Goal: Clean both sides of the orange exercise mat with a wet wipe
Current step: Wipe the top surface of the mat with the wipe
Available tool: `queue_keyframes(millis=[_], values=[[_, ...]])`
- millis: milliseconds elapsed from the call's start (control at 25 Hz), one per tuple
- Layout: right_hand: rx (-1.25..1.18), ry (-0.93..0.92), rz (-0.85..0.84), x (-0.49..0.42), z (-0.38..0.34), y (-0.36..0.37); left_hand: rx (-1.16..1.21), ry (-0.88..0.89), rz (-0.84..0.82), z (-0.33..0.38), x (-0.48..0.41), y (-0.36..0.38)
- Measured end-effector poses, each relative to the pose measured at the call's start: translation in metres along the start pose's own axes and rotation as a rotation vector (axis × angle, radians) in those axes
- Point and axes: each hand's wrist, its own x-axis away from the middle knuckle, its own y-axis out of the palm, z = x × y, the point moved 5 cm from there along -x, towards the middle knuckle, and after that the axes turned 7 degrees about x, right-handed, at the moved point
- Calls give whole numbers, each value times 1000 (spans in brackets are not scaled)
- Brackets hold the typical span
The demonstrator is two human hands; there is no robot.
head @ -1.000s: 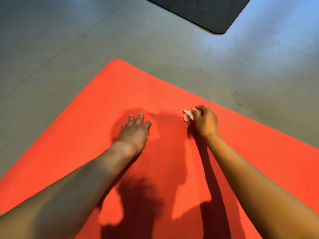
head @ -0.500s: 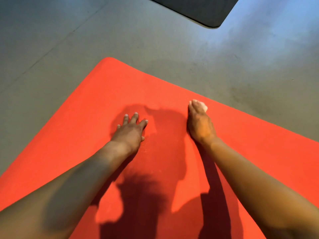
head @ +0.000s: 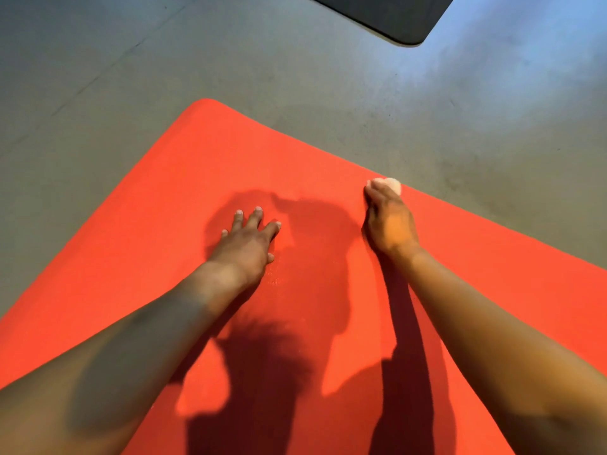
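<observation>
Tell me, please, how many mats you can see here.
2: the orange mat filling the foreground, and a dark mat, only its corner showing, at the top edge. More may lie outside the view.

You are wearing the only camera on your head. It is looking forward and steeply down along both outstretched forearms, near enough that they are filling the lower frame. The orange mat [head: 230, 165] is spreading across the middle, under your left hand [head: 249, 244] and your right hand [head: 391, 224], which is holding the wet wipe [head: 391, 184]. The grey floor [head: 164, 60] is running along the top.
</observation>
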Motion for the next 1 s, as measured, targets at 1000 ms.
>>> queue_keyframes(millis=[1000], values=[[-248,-339,-263,131,-176,4,3,-8,226,-50,62,11]])
